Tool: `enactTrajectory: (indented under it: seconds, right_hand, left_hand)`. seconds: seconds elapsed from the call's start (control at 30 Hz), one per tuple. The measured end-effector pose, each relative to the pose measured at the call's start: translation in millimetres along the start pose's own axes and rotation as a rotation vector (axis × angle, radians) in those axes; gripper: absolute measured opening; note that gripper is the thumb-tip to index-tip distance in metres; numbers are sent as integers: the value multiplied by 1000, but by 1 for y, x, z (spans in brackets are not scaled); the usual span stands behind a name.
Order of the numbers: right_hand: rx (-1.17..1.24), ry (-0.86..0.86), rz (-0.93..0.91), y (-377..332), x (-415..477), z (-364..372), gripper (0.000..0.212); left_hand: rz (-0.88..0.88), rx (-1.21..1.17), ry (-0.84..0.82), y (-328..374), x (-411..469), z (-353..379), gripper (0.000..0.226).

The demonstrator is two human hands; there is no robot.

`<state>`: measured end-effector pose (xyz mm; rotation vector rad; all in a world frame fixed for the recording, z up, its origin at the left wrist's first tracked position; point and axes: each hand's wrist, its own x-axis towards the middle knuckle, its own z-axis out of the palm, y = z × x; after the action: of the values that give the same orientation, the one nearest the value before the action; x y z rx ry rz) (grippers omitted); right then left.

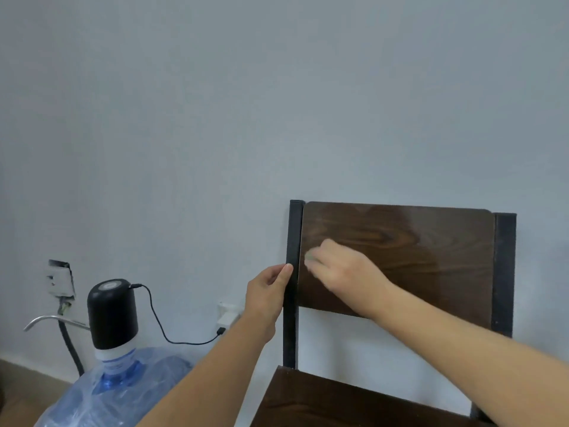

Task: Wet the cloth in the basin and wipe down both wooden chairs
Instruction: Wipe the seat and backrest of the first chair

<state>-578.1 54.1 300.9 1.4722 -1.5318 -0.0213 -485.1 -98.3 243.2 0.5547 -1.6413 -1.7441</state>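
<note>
at the far left, low on the pale wall [277,87], a loose socket plate [60,278] hangs slightly askew, with a dark hose and a curved metal spout [46,320] just below it. beside these stands a large blue water bottle [123,386] wrapped in clear plastic, topped by a black pump dispenser [112,312]; a thin black cable [166,328] runs from the pump's top across to a white plug adapter [228,314] on the wall. next comes the left hand [268,298], wrapped around the dark left upright of the chair [400,260], thumb on the front edge and fingers closed round the post, about level with the lower half of the backrest. the chair stands against the wall, its brown wood-grain backrest panel set between two dark uprights, and its wooden seat shows at the bottom of the view. the right hand [341,269] lies pressed on the left part of the backrest panel, blurred, fingers curled down over a pale cloth [309,257] of which only a small greenish-white edge peeks out beyond the fingertips; it seems to be held flat against the wood, though the blur makes the grip hard to read. the right forearm reaches in from the lower right corner, crossing above the seat.
</note>
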Motion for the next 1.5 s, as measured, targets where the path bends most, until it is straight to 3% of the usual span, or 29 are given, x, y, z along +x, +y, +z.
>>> enactTrajectory:
  seconds: [0.1, 0.17, 0.23, 0.3, 0.43, 0.5, 0.57, 0.73, 0.8, 0.9, 0.97, 1.17, 1.3, 1.43, 1.5]
  right_hand:
    - [45, 196, 376, 36, 56, -18, 20]
    - [-16, 145, 284, 16, 64, -18, 15]
    - [-80, -16, 82, -5, 37, -9, 15]
    - [-72, 15, 44, 17, -2, -15, 19]
    - [-83, 274, 466, 110, -65, -71, 14]
    - [-98, 300, 559, 126, -79, -83, 13]
    - [-118, 279, 433, 106, -91, -76, 16]
    - [-111, -126, -160, 63, -152, -75, 18]
    - [-129, -73, -83, 98, -142, -90, 23]
    - [-126, 167, 362, 154, -114, -106, 14]
    - [-123, 210, 486, 158, -114, -99, 17]
    - [-82, 189, 295, 121, -147, -103, 21]
    - [-56, 26, 158, 77, -193, -89, 22]
    - [-33, -15, 143, 48, -212, -75, 23]
    - [-44, -178, 38, 31, -220, -62, 17]
  left_hand:
    - [5, 33, 11, -1, -2, -1, 23]
    - [22, 44, 9, -2, 0, -1, 28]
    - [19, 69, 25, -4, 2, 1, 33]
    - [17, 60, 26, -6, 6, 1, 33]
    - [32, 53, 25, -8, 6, 0, 33]
    - [44, 44, 35, -10, 4, 0, 33]
    - [48, 25, 35, -9, 2, 1, 34]
    - [64, 11, 38, -6, -2, 5, 34]
    - [67, 11, 44, -5, -2, 5, 33]
    - [68, 16, 51, -6, -4, 4, 33]
    - [69, 21, 61, -5, -6, 5, 35]
    - [64, 20, 68, -2, -11, 6, 37]
    - [57, 27, 77, 0, -14, 8, 38]
    - [55, 21, 95, 2, -18, 13, 35]
    - [30, 11, 92, 3, -23, 13, 35]
